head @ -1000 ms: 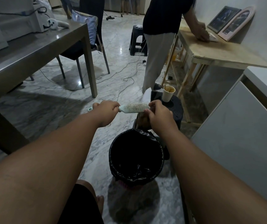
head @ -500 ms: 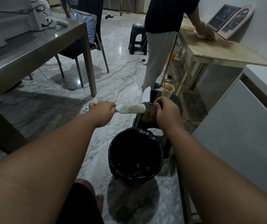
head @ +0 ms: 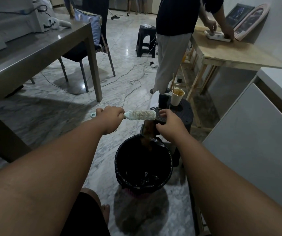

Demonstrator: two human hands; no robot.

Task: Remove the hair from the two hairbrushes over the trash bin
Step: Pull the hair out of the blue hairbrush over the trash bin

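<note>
A pale mint hairbrush lies level in the air, bristles facing me, just beyond the trash bin. My left hand is closed around its handle. My right hand sits at the brush's right tip, pinching a long clump of brown hair that hangs down to the far rim of the black-lined trash bin. Some hair still shows among the bristles. A dark second brush lies on the black stool, partly hidden behind my right hand.
A phone and a paper cup stand on the stool. Another person stands at a wooden table beyond. A grey metal table is on the left, a white cabinet on the right, cables on the floor.
My right hand has drawn the hair clump off the bristles, and it now hangs lower toward the bin. The brush stays level in my left hand, shifted slightly left.
</note>
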